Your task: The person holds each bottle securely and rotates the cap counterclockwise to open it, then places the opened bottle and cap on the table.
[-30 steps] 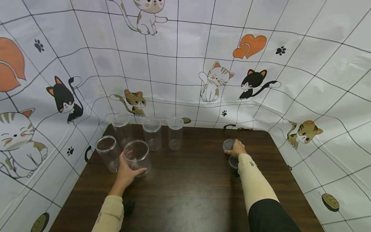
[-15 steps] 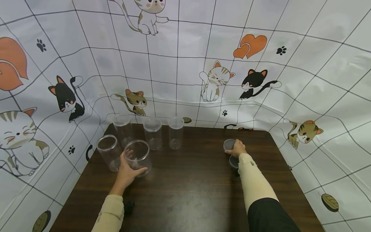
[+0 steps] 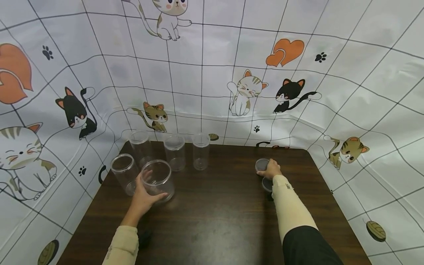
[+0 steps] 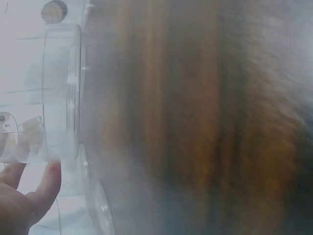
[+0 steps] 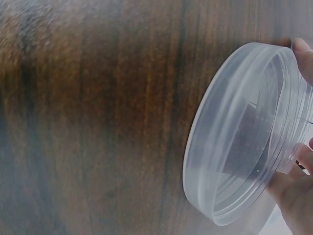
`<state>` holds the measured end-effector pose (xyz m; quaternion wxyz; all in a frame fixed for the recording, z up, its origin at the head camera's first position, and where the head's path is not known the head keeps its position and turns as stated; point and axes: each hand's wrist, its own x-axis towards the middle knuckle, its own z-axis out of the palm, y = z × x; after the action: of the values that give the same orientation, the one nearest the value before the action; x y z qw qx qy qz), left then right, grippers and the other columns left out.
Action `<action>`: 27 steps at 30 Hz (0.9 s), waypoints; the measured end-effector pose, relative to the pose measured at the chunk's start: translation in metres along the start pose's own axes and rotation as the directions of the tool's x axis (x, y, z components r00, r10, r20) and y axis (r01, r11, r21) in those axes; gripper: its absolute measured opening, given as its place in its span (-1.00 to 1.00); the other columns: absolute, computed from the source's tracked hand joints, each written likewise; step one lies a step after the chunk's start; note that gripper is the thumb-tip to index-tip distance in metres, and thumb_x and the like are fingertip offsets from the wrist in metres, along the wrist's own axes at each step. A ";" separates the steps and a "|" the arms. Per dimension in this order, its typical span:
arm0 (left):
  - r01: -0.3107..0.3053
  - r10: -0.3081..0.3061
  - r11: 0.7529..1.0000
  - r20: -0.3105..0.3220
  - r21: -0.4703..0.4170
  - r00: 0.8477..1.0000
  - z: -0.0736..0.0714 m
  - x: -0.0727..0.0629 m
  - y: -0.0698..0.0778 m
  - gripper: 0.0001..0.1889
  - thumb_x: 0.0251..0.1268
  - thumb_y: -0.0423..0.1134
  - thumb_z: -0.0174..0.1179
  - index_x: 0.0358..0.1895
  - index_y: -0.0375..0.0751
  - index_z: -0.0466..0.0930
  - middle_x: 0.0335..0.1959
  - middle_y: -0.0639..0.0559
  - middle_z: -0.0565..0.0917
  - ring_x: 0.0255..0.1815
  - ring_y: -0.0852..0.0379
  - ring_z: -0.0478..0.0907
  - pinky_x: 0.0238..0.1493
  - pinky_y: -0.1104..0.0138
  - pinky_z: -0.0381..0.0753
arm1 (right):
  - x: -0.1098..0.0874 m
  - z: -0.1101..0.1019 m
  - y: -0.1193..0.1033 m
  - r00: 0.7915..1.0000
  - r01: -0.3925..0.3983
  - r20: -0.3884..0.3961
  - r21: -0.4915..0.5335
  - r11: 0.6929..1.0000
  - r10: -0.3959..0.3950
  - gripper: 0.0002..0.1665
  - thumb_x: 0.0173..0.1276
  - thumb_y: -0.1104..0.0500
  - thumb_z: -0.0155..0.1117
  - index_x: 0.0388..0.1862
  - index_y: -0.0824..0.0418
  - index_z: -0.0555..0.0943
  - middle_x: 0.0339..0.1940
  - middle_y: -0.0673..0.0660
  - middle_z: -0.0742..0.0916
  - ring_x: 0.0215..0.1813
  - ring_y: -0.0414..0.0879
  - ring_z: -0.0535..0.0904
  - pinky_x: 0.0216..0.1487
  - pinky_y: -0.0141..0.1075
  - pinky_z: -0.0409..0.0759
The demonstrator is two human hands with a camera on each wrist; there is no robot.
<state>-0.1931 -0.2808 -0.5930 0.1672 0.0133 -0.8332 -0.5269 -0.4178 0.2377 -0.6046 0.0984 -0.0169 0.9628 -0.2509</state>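
Observation:
A wide clear plastic jar (image 3: 159, 189) stands at the left of the table, its open rim facing up. My left hand (image 3: 143, 197) holds it from the near left side, thumb in front and fingers behind. In the left wrist view, the fingertips (image 4: 49, 178) meet the jar wall (image 4: 61, 98). Far to the right, my right hand (image 3: 272, 170) grips a round clear lid (image 3: 261, 165) by its edge. A second clear lid (image 3: 267, 184) lies just nearer, partly behind the sleeve; the right wrist view shows this lid (image 5: 210, 142) close up.
Several other clear jars stand about the left hand: a tall jar (image 3: 125, 176) to its left, and a row with a narrow jar (image 3: 201, 154) along the back. The dark wood table (image 3: 215, 221) ends at a cat-print sheet (image 3: 215, 81).
My left forearm has shifted slightly left, and the jar in that hand has barely moved. The right hand stays where it was on the lid.

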 end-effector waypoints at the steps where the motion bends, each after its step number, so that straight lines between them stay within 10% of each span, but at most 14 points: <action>1: 0.004 -0.004 1.000 -0.002 -0.002 1.000 -0.001 -0.002 -0.001 0.32 -0.18 -0.28 0.69 0.57 -0.26 -0.17 0.54 -0.26 0.22 0.54 -0.34 0.10 0.43 -0.26 0.09 | 0.001 0.000 0.000 1.000 0.002 -0.002 0.000 1.000 -0.002 0.23 0.28 -0.03 0.49 0.51 0.63 -0.06 0.43 0.65 0.20 0.35 0.53 0.20 0.29 0.26 0.38; 27: 0.121 -0.119 0.991 -0.047 0.053 0.992 -0.059 -0.059 -0.021 0.32 -0.13 -0.27 0.67 0.58 -0.27 -0.24 0.53 -0.33 0.20 0.47 -0.43 0.14 0.32 -0.34 0.17 | -0.002 0.000 0.001 1.000 0.008 -0.003 0.015 1.000 -0.008 0.24 0.28 -0.03 0.49 0.50 0.64 -0.06 0.42 0.65 0.19 0.35 0.53 0.19 0.28 0.26 0.39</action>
<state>-0.1235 -0.3300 -0.6043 0.1528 0.0796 -0.8413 -0.5124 -0.4159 0.2389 -0.6051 0.0960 -0.0198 0.9610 -0.2587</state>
